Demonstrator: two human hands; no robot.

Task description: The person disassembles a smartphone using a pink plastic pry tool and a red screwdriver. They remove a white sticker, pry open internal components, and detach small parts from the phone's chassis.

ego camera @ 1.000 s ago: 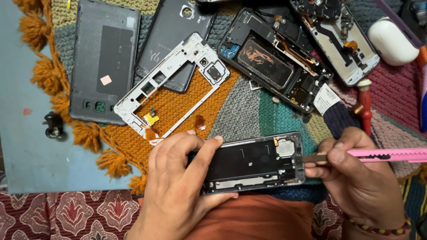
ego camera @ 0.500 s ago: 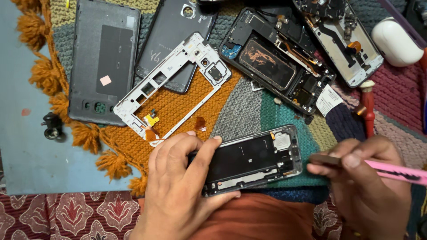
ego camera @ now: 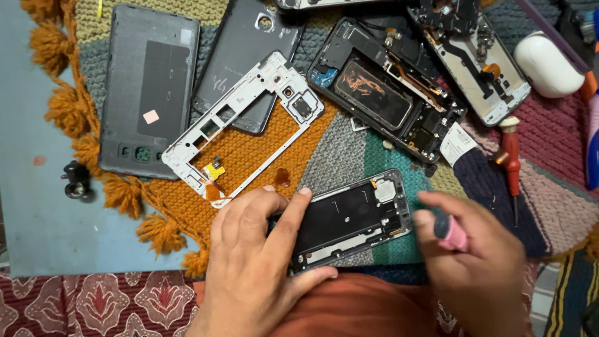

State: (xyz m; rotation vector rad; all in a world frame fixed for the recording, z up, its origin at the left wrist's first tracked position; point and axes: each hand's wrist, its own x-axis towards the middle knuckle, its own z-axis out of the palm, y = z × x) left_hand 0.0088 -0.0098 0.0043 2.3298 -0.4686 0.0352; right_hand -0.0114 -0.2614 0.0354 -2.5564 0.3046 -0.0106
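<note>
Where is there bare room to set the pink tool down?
Bare patches: the blue surface left of the mat's orange tassels, beside a small black part; and the striped knit right of the red screwdriver. Crowded: the mat's upper half, packed with back covers, a white frame and opened phones.

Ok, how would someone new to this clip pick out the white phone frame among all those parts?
Start at the knitted patchwork mat with orange tassels. On its orange patch, just above the left hand, lies the white phone frame, set on a diagonal. Unlike the dark back covers and opened phones around it, it is a pale, hollow skeleton with the mat showing through.
</note>
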